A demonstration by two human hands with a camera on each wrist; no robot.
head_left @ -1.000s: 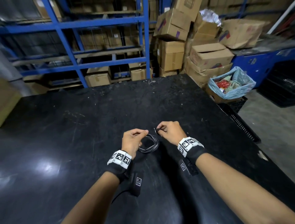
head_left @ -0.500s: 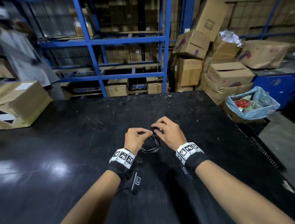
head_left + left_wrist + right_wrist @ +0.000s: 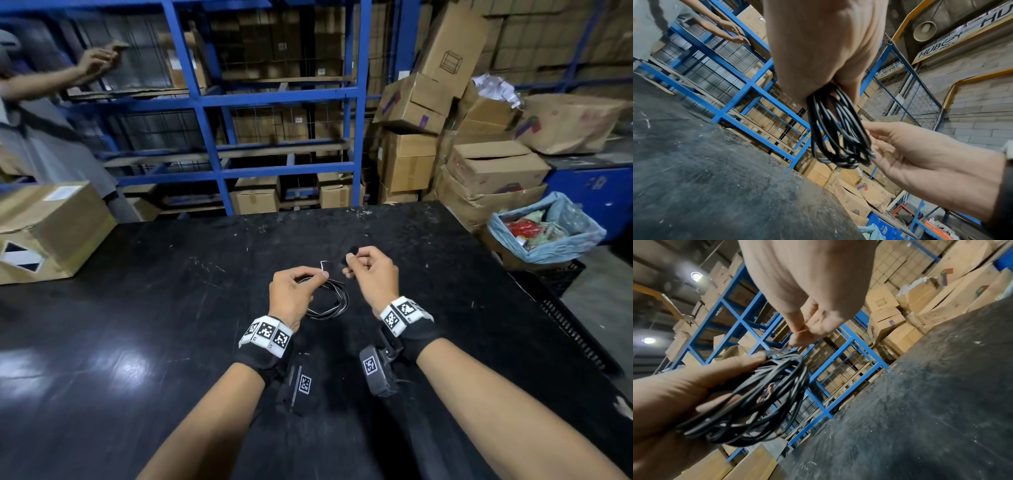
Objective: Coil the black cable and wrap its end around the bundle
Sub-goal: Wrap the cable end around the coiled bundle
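A thin black cable (image 3: 329, 301) is wound into a small coil of several loops over the black table (image 3: 171, 325). My left hand (image 3: 318, 275) grips the coil at its top, and the loops hang below my fingers (image 3: 838, 133) in the left wrist view. My right hand (image 3: 349, 260) is just right of it and pinches the cable's free end, a small black plug (image 3: 351, 251). A short stretch of cable (image 3: 323, 264) arches between the two hands. In the right wrist view the coil (image 3: 766, 394) lies in my left hand (image 3: 684, 394).
A taped cardboard box (image 3: 51, 233) sits on the table's left edge. Blue shelving (image 3: 284, 99) with cartons stands behind the table. Stacked boxes (image 3: 486, 164) and a blue-lined bin (image 3: 544, 236) are at the right. Another person (image 3: 41, 113) reaches into the shelf at far left.
My right hand has drawn away from the coil, up and to the right, with the cable's end in its pinch. The left hand keeps hold of the coil. The head view has tilted up.
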